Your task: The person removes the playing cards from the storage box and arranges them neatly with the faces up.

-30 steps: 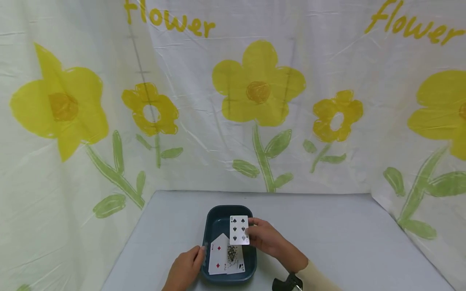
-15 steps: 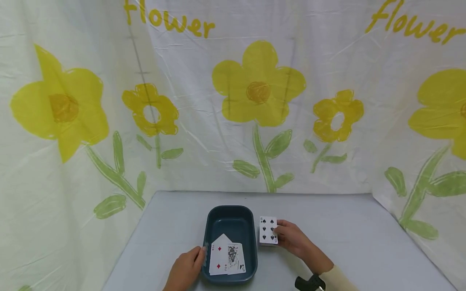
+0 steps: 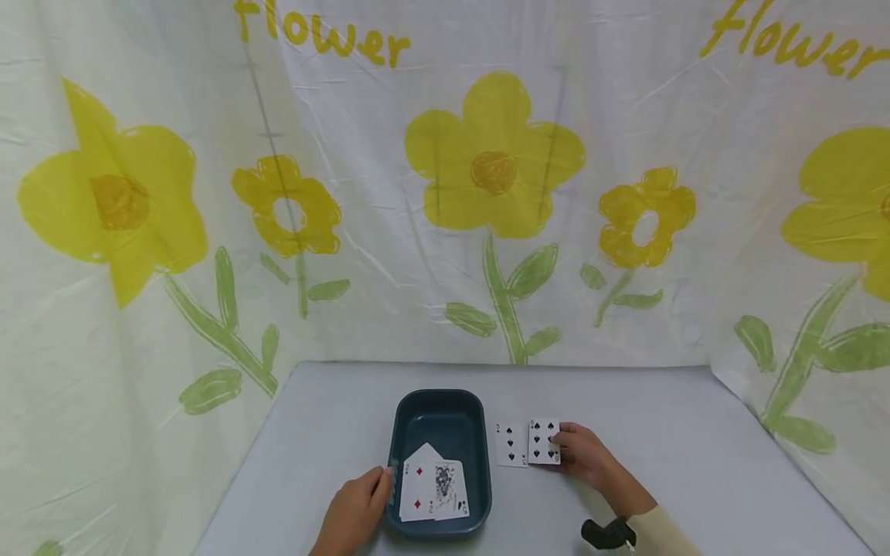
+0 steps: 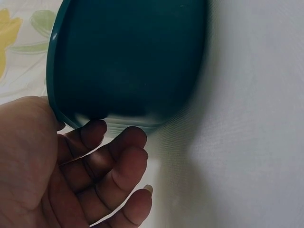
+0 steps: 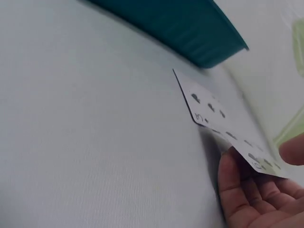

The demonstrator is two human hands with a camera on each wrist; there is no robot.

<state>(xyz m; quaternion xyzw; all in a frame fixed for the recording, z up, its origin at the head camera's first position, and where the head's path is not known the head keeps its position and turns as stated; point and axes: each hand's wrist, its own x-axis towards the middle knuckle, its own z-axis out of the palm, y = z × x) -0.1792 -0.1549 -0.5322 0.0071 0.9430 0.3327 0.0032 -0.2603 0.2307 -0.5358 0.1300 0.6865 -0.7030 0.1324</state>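
At the lower edge of the head view, a pale sleeve point(image 3: 664, 537) is covering the right forearm, and a black device point(image 3: 608, 534) is sitting at that wrist. Left hand point(image 3: 351, 506) is gripping the near left side of a dark blue-green tray point(image 3: 462, 432); its thumb is meeting the rim, while the left wrist view is showing the other fingers bending at the outer wall.

Inside the tray's near end, a two of diamonds point(image 3: 419, 494) is lying face up next to a card with a dense black figure point(image 3: 452, 490); its corner index is too small to read. A blank white corner point(image 3: 427, 450) is showing just beyond them.

Right of the tray, right hand point(image 3: 591, 455) is pinching a six of spades point(image 3: 542, 440) by its right edge, fingers bending beneath; cannot tell whether further cards are under it. Between it and the tray, a three of spades point(image 3: 510, 445) is lying face up on the pale table point(image 3: 626, 401).

Behind the table, a white sheet point(image 3: 375, 309) is hanging, bearing yellow flowers point(image 3: 494, 154) with green stems and, higher up, yellow "flower" lettering point(image 3: 344, 44).
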